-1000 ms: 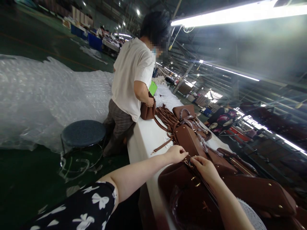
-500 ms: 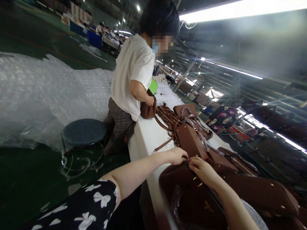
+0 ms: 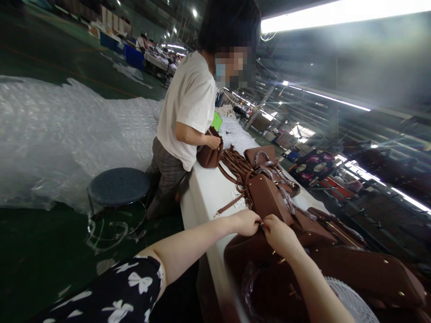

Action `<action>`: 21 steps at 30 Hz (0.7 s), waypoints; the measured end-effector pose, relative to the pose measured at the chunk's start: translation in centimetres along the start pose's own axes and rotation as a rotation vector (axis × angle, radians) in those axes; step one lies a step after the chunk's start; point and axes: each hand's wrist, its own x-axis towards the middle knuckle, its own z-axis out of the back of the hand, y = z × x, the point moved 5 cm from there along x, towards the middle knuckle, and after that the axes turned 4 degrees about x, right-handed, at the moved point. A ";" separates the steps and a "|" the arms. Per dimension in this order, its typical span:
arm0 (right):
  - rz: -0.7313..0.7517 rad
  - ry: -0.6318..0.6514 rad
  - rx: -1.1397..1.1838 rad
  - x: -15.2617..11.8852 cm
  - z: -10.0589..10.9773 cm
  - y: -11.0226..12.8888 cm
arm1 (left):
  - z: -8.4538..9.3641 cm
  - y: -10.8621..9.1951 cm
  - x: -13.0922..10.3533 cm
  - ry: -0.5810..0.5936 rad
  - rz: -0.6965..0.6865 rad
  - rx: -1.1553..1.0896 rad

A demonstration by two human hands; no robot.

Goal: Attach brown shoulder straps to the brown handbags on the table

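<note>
A dark brown handbag [image 3: 269, 287] with gold fittings lies on the near part of the table, clear plastic wrap around its handle. At its far top end, my left hand [image 3: 248, 222] is closed, thumb and finger pinching a small metal fitting at the edge. My right hand [image 3: 279, 233] meets it there, fingertips also pinched on the fitting. The two hands' fingertips nearly touch. What kind of fitting it is, I cannot make out, since the fingers cover most of it.
More brown handbags [image 3: 269, 197] and a heap of brown straps [image 3: 235, 163] lie along the white table [image 3: 205, 193]. A co-worker [image 3: 188, 103] handles another bag [image 3: 210, 154] at the table's far side. A round stool [image 3: 119, 186] and bubble wrap [image 3: 67, 143] stand left. A white mesh fan guard [image 3: 350, 296] shows low right.
My fingertips have shifted slightly left and closer together at the bag's end, with my right hand turned more knuckles-up. The co-worker's hand has moved a little right on the other bag.
</note>
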 end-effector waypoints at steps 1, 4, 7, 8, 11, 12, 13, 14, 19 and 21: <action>-0.014 -0.011 -0.004 0.0 0.0 0.0 | 0.1 -0.2 -0.2 -0.007 -0.005 0.032; -0.056 -0.035 -0.008 -0.2 0.1 0.0 | 0.5 -0.6 -0.5 -0.016 -0.023 0.151; -0.098 -0.054 -0.005 -0.7 0.3 0.4 | 0.9 -1.0 -0.4 0.002 -0.048 0.273; -0.117 -0.061 -0.003 -1.0 0.5 0.6 | 1.1 -1.1 -0.3 0.005 -0.057 0.297; -0.206 -0.088 -0.006 -2.2 1.6 0.1 | 1.6 -0.7 -0.3 0.004 -0.042 0.260; -0.243 -0.097 -0.015 -2.8 2.1 -0.4 | 1.7 -0.5 -0.3 0.005 -0.019 0.211; -0.278 -0.097 -0.011 -3.3 2.6 -0.9 | 1.8 -0.2 -0.4 0.007 0.008 0.147; -0.297 -0.087 0.030 -3.8 3.0 -1.6 | 1.8 0.0 -0.5 0.009 0.033 0.062; -0.239 -0.023 0.639 -5.3 2.7 -3.2 | 1.2 -0.3 -1.1 -0.002 0.094 -0.776; -0.234 -0.032 0.797 -5.6 2.0 -3.2 | 0.8 -0.9 -1.2 -0.002 0.089 -1.113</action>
